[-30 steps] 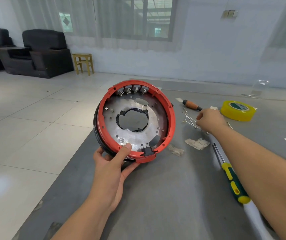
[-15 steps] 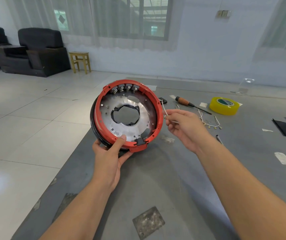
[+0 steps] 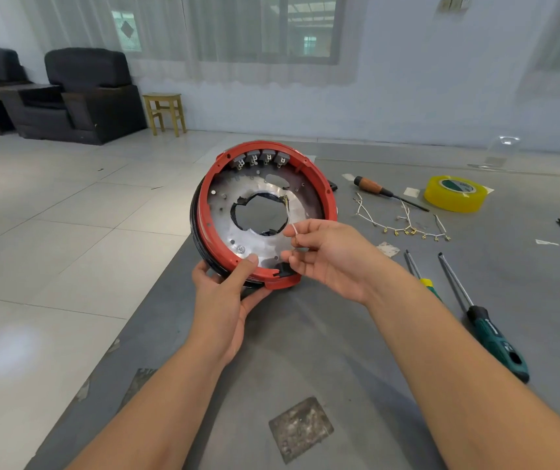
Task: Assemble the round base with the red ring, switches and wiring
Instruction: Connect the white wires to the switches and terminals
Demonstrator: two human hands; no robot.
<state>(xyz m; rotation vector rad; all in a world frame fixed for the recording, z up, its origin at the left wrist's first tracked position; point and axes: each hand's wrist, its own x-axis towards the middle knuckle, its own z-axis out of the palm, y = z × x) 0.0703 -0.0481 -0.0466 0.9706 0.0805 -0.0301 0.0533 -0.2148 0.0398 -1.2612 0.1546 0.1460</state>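
Two hands busy | left hand [image 3: 219, 300] gripped rigid round base [image 3: 265, 215] by near rim | right hand [image 3: 326, 252] pinched thin, limp white wire [image 3: 293, 228], likely fragile.

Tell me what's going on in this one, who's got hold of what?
A person is wiring up a round base. The left hand grips its lower edge, thumb on the red ring, tilting it up. The right hand pinches a thin white wire in front of the centre hole. Four switches sit along the top. More wiring and screwdrivers lie on the grey mat.
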